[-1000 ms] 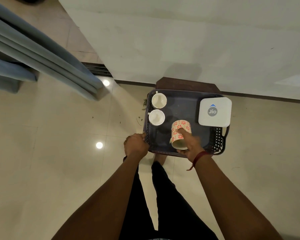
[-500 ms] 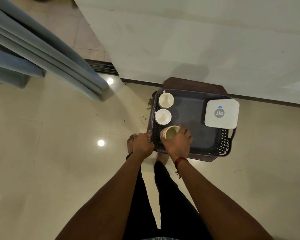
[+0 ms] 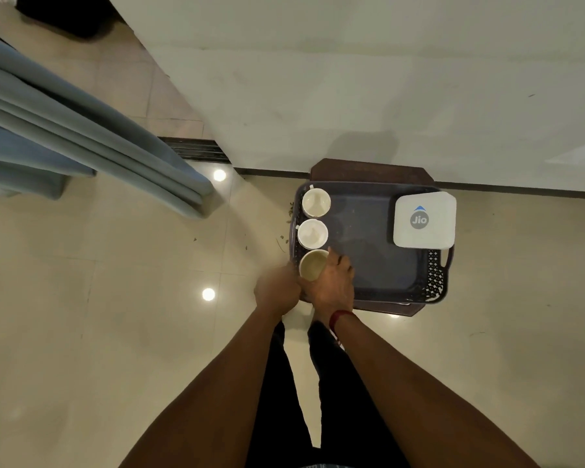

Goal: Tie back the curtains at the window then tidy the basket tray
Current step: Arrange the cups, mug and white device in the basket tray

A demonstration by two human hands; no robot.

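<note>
Against the foot of the pale wall (image 3: 352,79), a low dark-brown table (image 3: 368,170) carries the basket tray (image 3: 379,231), a dark grey plastic tray with latticed sides and a loop handle at its right end. Three cups stand upright in a line along the tray's left side, rims close together. The far white cup (image 3: 315,202) is in the back corner and the middle white cup (image 3: 312,233) sits just nearer. The third cup (image 3: 311,266) is at the near left corner, its inside a dull cream. A white Jio box (image 3: 424,219) lies over the tray's far right corner, its edge reaching a little past the rim.

The right hand (image 3: 331,285) is wrapped about the third cup from its right and near side, one finger reaching up past the rim. Its grip is clamped on the cup, which sits low in the tray, though the hand hides whether the base touches the bottom. The left hand (image 3: 277,292) is balled at the tray's near left corner, touching the right hand, its grip curled onto the tray's rim. A red thread (image 3: 338,317) circles the right wrist.

To the left, well apart from the tray, a grey-blue curtain (image 3: 81,130) hangs in gathered folds down to the beige tiled floor (image 3: 115,298); whether a tie holds it cannot be seen. A few small dark scraps (image 3: 282,240) lie on the floor just left of the tray.
</note>
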